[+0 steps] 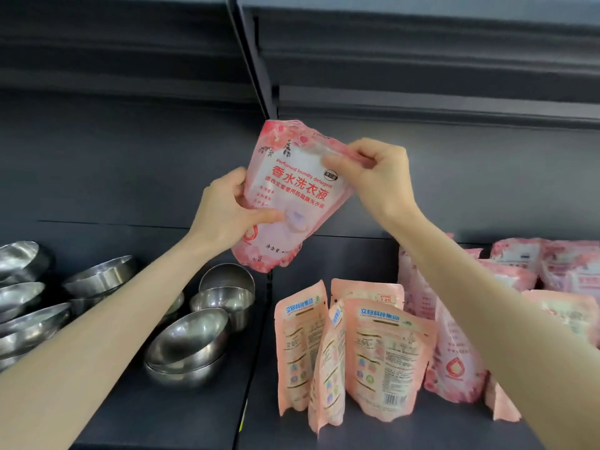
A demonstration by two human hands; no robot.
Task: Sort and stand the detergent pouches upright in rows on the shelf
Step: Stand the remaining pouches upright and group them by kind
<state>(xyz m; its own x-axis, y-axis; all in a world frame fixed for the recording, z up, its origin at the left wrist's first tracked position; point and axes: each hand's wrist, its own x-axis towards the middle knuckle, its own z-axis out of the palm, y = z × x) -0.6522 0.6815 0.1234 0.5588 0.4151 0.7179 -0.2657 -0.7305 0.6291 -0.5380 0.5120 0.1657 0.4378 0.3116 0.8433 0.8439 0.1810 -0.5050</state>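
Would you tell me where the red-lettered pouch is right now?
Centre of the head view: the pouch is held aloft between left hand and right hand, above the standing pouches.

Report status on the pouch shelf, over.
Airborne: pink pouch tilted above the shelf, left hand gripping low, right hand pinching the top. Below, standing pouches, backs out. Nothing blocking; steel bowls off left.

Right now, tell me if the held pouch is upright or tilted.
Tilted: print on the pouch slants; left hand and right hand hold it aloft.
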